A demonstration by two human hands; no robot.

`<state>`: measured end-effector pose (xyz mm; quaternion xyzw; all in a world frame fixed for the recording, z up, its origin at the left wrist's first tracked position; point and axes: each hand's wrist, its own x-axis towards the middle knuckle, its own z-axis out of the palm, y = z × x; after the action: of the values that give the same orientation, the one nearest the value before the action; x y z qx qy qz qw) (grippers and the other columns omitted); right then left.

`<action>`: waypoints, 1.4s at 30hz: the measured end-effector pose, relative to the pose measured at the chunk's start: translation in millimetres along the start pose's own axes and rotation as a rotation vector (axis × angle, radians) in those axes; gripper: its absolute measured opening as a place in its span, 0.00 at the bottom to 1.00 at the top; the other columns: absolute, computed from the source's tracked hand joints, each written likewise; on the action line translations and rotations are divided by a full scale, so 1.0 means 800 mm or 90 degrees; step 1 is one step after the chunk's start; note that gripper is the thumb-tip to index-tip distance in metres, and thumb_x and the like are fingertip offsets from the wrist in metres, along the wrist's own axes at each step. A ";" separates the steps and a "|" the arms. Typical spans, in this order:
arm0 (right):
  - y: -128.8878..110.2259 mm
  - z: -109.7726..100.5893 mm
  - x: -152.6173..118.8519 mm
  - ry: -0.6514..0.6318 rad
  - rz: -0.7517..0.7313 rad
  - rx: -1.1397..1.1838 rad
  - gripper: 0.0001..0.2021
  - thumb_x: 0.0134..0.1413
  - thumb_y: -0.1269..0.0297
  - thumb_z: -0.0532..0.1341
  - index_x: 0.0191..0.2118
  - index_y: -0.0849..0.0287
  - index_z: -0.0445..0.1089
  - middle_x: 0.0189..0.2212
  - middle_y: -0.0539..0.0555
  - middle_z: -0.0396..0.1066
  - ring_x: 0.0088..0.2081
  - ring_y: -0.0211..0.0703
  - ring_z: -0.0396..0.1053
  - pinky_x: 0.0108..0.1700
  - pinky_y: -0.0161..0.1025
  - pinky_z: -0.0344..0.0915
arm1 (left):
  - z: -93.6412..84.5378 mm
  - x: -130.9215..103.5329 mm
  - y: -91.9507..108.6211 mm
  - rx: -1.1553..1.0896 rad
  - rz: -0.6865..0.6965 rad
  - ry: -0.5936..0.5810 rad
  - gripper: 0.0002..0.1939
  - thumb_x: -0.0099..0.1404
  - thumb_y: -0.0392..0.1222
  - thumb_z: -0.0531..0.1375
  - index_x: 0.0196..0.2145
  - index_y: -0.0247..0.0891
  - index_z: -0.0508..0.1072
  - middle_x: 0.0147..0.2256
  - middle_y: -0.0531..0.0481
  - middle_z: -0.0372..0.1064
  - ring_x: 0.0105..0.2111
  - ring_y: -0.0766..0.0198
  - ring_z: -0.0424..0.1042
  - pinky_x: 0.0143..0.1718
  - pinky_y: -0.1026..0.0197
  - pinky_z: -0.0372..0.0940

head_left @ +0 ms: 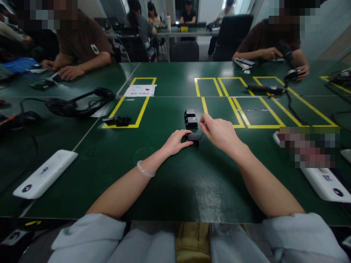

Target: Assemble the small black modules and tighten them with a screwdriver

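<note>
Currently, the left hand (177,141) pinches a small black rectangular block (193,138) on the dark green tabletop (123,193); work on it looks unfinished. The right hand (221,133) has its fingertips closed on a thin dark rod (201,137) at that block's right side. Just beyond, two similar grey-topped black blocks (192,122) sit unheld; whether they are finished I cannot tell.

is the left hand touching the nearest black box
Touching. The head view shows the left hand with its thumb and fingers closed around the left end of the nearest black box, no gap visible.
</note>
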<state>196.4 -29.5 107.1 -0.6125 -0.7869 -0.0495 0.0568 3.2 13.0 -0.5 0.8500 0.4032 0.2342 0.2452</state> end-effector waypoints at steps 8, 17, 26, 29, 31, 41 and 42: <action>0.000 0.000 0.002 -0.001 -0.007 -0.015 0.17 0.65 0.62 0.41 0.50 0.58 0.62 0.31 0.56 0.75 0.30 0.45 0.71 0.29 0.36 0.47 | 0.001 0.000 -0.002 0.002 0.012 0.005 0.20 0.64 0.51 0.60 0.52 0.42 0.67 0.50 0.48 0.68 0.49 0.54 0.66 0.51 0.53 0.60; -0.003 -0.004 0.002 0.005 -0.012 -0.007 0.17 0.66 0.57 0.42 0.46 0.57 0.64 0.32 0.56 0.75 0.31 0.45 0.71 0.27 0.37 0.44 | 0.001 -0.001 -0.001 -0.001 0.006 0.002 0.21 0.64 0.51 0.60 0.52 0.42 0.67 0.50 0.49 0.68 0.48 0.54 0.65 0.50 0.54 0.60; -0.002 -0.004 0.008 -0.012 -0.034 -0.045 0.17 0.65 0.61 0.42 0.48 0.57 0.65 0.31 0.56 0.76 0.29 0.45 0.71 0.27 0.37 0.45 | -0.001 0.000 0.000 -0.007 0.005 -0.014 0.21 0.65 0.51 0.60 0.52 0.42 0.67 0.50 0.49 0.68 0.48 0.55 0.65 0.51 0.54 0.60; -0.001 -0.005 0.006 -0.014 -0.046 -0.028 0.17 0.65 0.62 0.43 0.50 0.57 0.64 0.32 0.55 0.76 0.28 0.43 0.70 0.27 0.37 0.45 | -0.001 0.000 0.001 -0.011 -0.004 -0.018 0.21 0.64 0.51 0.60 0.52 0.41 0.67 0.50 0.49 0.68 0.49 0.54 0.65 0.52 0.54 0.59; 0.000 -0.006 0.004 -0.012 -0.046 -0.030 0.17 0.65 0.61 0.42 0.48 0.58 0.64 0.31 0.55 0.76 0.27 0.42 0.70 0.27 0.37 0.44 | -0.001 -0.001 0.001 -0.014 -0.003 -0.019 0.21 0.64 0.51 0.60 0.52 0.42 0.67 0.50 0.49 0.68 0.49 0.54 0.65 0.52 0.54 0.59; 0.004 -0.003 0.002 -0.020 -0.045 -0.047 0.19 0.67 0.57 0.40 0.45 0.58 0.65 0.29 0.56 0.75 0.27 0.43 0.70 0.26 0.37 0.42 | -0.001 -0.002 0.004 -0.011 0.010 -0.013 0.21 0.65 0.51 0.60 0.53 0.41 0.67 0.49 0.49 0.68 0.48 0.55 0.65 0.51 0.54 0.59; 0.004 -0.002 0.002 -0.016 -0.042 -0.043 0.19 0.67 0.58 0.40 0.47 0.58 0.65 0.29 0.55 0.75 0.27 0.42 0.69 0.26 0.37 0.42 | -0.002 -0.002 0.004 -0.011 0.008 -0.016 0.21 0.65 0.51 0.59 0.53 0.41 0.67 0.49 0.49 0.68 0.48 0.55 0.65 0.51 0.54 0.59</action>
<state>199.6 -27.6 108.7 -0.5881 -0.8054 -0.0698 0.0246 3.6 10.4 2.2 0.8531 0.3928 0.2288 0.2561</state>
